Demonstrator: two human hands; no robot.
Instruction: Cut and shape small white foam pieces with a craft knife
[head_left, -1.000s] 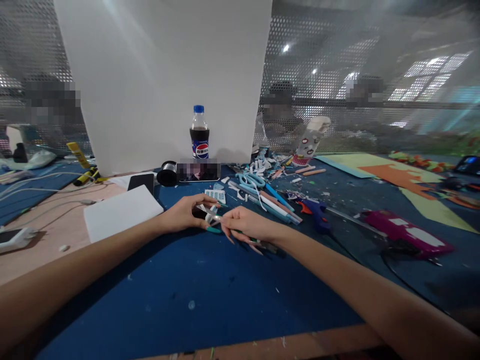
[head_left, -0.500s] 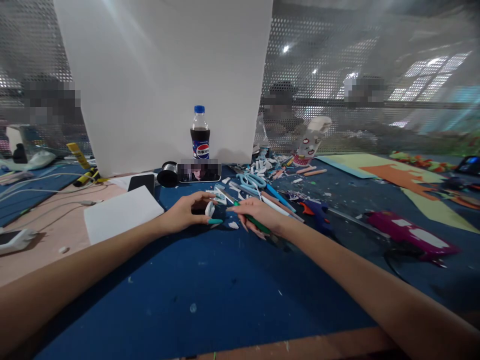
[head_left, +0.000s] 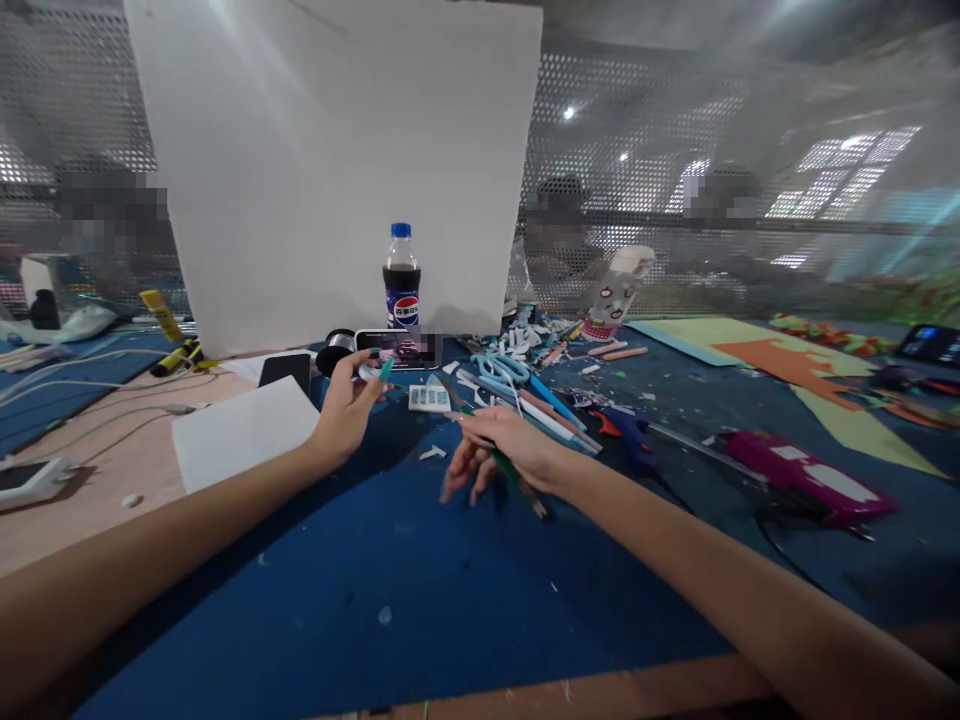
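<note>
My left hand (head_left: 346,410) is raised at the left of the middle, in front of the propped phone (head_left: 397,348). Its thumb and fingers pinch a small white piece (head_left: 367,372), partly hidden by the fingers. In my right hand (head_left: 510,445) is a green-handled craft knife (head_left: 504,462), its blade pointing up and left. Its fingers are blurred. Just beyond the knife tip lies a small white card with blue printed boxes (head_left: 430,399). White scraps (head_left: 433,453) lie on the blue mat (head_left: 390,560) between the hands.
Light-blue scissors (head_left: 504,370), pens and a scrap pile (head_left: 525,338) lie beyond my right hand. A cola bottle (head_left: 403,285) stands behind the phone. Rightward are a blue glue gun (head_left: 634,430) and a magenta tool (head_left: 810,478). White paper (head_left: 244,432) lies left.
My left hand has lifted up and left, away from the knife, with the white piece. The printed card now shows uncovered. My right hand has shifted slightly, its lower fingers moving left.
</note>
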